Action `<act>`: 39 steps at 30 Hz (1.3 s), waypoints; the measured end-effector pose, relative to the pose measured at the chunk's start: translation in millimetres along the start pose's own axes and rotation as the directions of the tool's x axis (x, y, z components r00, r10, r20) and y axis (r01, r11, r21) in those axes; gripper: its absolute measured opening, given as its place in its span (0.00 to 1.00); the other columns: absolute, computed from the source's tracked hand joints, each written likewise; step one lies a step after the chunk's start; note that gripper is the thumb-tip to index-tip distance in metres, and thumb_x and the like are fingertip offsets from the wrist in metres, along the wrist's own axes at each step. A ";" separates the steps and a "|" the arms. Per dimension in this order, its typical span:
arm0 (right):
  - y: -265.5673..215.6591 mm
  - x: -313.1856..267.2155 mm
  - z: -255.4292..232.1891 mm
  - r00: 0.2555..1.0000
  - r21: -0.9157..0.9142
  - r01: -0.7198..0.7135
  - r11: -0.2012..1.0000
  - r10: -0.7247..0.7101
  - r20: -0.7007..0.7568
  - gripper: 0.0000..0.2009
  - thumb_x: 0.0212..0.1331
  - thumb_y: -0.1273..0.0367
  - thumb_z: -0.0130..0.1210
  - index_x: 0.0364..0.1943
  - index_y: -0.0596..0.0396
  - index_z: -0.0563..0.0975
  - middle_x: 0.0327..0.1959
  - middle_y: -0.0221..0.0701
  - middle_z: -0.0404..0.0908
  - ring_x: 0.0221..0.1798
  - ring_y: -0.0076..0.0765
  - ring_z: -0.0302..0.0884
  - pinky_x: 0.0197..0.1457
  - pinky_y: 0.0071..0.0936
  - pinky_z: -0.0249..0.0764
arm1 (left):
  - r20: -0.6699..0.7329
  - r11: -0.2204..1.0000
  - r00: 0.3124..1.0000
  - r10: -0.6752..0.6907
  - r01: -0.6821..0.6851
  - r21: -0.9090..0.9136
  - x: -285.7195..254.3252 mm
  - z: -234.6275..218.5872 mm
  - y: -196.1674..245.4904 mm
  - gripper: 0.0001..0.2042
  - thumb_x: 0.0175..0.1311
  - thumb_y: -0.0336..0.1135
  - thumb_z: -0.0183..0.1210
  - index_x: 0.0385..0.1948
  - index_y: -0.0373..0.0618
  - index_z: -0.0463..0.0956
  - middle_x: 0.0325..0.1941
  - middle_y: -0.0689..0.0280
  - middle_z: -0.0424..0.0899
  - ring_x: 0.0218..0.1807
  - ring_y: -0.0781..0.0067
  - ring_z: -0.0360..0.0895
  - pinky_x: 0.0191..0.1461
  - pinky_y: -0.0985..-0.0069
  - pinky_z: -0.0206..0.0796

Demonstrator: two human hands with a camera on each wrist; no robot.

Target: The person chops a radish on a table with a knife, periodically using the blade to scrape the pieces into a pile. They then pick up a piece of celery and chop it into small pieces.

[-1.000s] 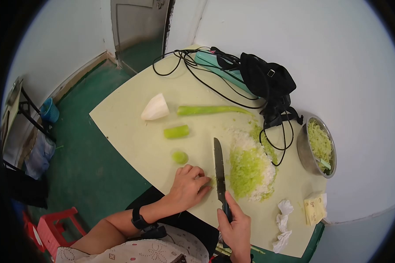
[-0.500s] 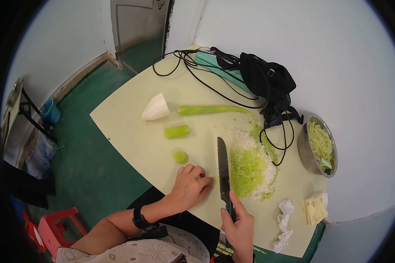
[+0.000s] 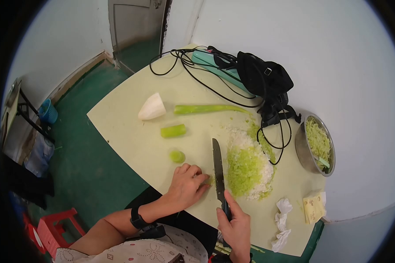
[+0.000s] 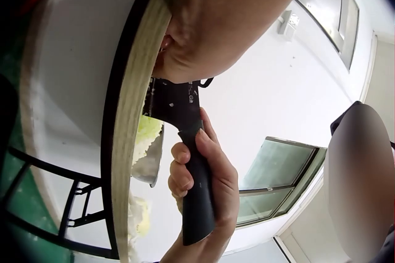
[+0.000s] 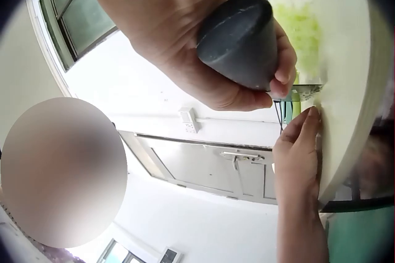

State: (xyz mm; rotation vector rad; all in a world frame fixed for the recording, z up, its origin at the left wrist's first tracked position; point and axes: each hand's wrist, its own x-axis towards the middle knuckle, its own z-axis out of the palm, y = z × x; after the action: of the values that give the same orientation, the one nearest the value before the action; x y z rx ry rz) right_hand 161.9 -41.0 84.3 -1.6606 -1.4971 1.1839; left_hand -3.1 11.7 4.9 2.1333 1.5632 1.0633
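Note:
My right hand (image 3: 235,225) grips the black handle (image 5: 237,44) of a kitchen knife (image 3: 218,168), its dark blade pointing away across the table. Just left of the blade, my left hand (image 3: 186,186) rests on the tabletop with bent fingers, holding a small green vegetable piece (image 3: 211,180) at the fingertips, mostly hidden. Right of the knife spreads a heap of finely chopped green and white vegetable (image 3: 245,171). Beyond my left hand lie a short green chunk (image 3: 177,156), a longer cut length (image 3: 173,130), a long peeled green stem (image 3: 208,108) and a white radish half (image 3: 152,107).
A metal bowl (image 3: 300,151) of shredded green vegetable stands at the table's right side. A black bag (image 3: 263,76) with looping cables lies at the back. Crumpled tissue (image 3: 281,223) and a yellow packet (image 3: 312,209) sit near the right edge. A red stool (image 3: 59,228) is on the floor.
The knife shifted slightly right toward the heap, then back left beside my left fingertips. My left hand stays in place over the small piece.

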 end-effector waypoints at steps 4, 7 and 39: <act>7.7 2.6 2.8 0.999 0.092 -0.028 0.995 0.030 -0.024 0.25 0.57 0.76 0.55 0.62 0.57 0.69 0.19 0.22 0.72 0.17 0.14 0.67 0.20 0.16 0.65 | 0.003 1.000 1.000 0.010 -0.010 -0.001 -1.3 0.9 -2.6 0.12 0.46 0.31 0.67 0.35 0.46 0.82 0.35 0.66 0.75 0.40 0.64 0.69 0.45 0.68 0.58; 3.2 2.4 -0.8 0.999 0.042 -0.020 0.999 0.021 -0.028 0.25 0.58 0.76 0.55 0.62 0.56 0.69 0.19 0.22 0.73 0.17 0.14 0.67 0.20 0.16 0.65 | -0.012 1.000 1.000 0.009 -0.009 -0.009 -2.8 2.4 -3.6 0.12 0.45 0.31 0.67 0.35 0.46 0.82 0.35 0.66 0.74 0.40 0.64 0.69 0.45 0.68 0.59; 16.5 7.0 1.9 0.999 0.016 0.036 0.999 -0.035 -0.019 0.25 0.56 0.78 0.54 0.62 0.59 0.69 0.17 0.22 0.71 0.16 0.15 0.67 0.18 0.17 0.64 | -0.041 0.999 0.999 0.018 -0.020 -0.034 -1.9 2.1 -2.9 0.10 0.44 0.32 0.66 0.30 0.45 0.80 0.34 0.67 0.73 0.41 0.65 0.68 0.45 0.68 0.59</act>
State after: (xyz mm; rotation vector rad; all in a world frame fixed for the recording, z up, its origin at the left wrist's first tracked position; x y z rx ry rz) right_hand 167.1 -37.4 67.4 -1.6231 -1.4954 1.1557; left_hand -3.8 11.4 1.0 2.1205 1.5338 1.1389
